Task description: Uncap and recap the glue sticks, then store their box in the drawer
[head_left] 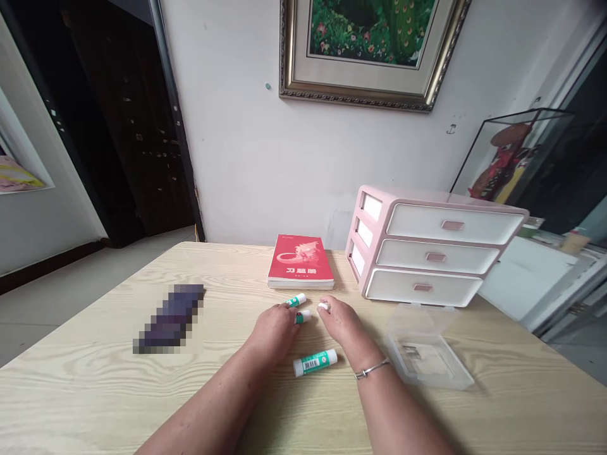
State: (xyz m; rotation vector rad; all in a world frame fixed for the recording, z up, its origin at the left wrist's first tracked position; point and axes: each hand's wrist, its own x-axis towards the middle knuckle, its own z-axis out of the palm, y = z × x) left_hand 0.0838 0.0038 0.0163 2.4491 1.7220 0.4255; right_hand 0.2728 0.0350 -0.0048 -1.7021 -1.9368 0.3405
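My left hand [275, 328] lies over the near ends of two green and white glue sticks. One glue stick [296, 300] is in front of the red book, and the other glue stick [302, 316] sticks out beside my fingers; its grip is partly hidden. My right hand [339, 321] has its fingers closed around a small white object [324, 307], mostly covered by them. Nearer to me, between my forearms, a third glue stick [315, 363] rests on its side.
A red book [301, 259] lies by the wall. To its right stands a pink and white drawer unit [429, 258], with an open clear plastic box [431, 360] before it. A blurred dark item [173, 317] is on the table [95, 366] at left.
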